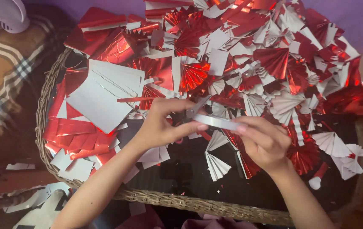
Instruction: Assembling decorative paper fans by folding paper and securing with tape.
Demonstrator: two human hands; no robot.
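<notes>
My left hand [164, 125] and my right hand [265, 140] meet over the middle of a round wicker basket [177, 199]. Both pinch a narrow folded strip of white-backed paper [217, 122], the left at its near end, the right at its far end. Small scissors [192, 111] show behind the left fingers; which hand holds them is unclear. Below the hands lie white pleated paper fans [216, 163]. Red foil fans [193, 74] and white ones fill the basket's far half.
Large white sheets [103, 95] and flat red foil pieces [77, 135] lie at the basket's left. A plaid cloth [7, 80] is further left, with a white object [5, 15] at the top corner. Paper scraps [37, 203] lie on the floor.
</notes>
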